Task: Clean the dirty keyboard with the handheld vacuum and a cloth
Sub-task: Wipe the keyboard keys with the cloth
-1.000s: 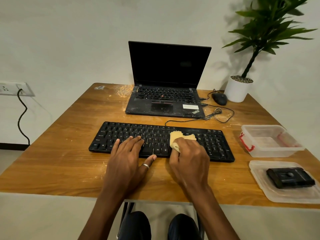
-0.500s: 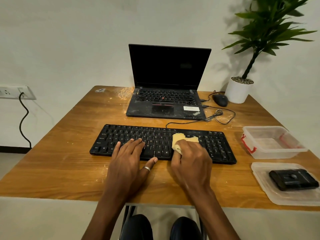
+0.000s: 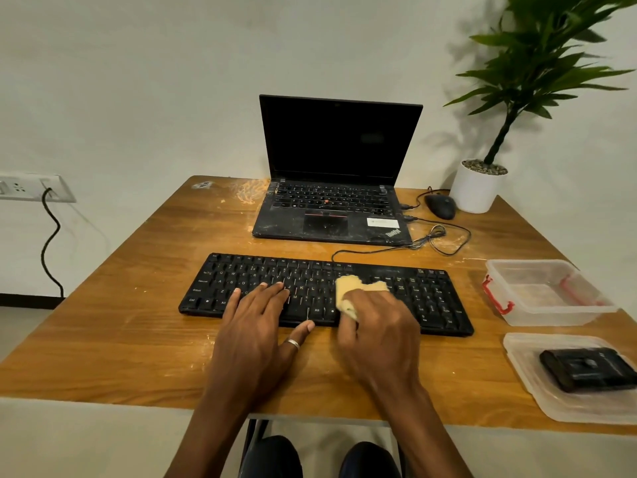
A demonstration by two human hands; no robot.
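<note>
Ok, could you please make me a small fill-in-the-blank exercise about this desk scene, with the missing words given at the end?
1. The right hand holds a yellow ___ on the black keyboard.
2. The left hand lies flat on the keys and wears a silver ___.
3. Behind the keyboard stands an open ___ with a dark screen.
4. The green plant grows in a white ___.

Missing words: cloth; ring; laptop; pot.
</note>
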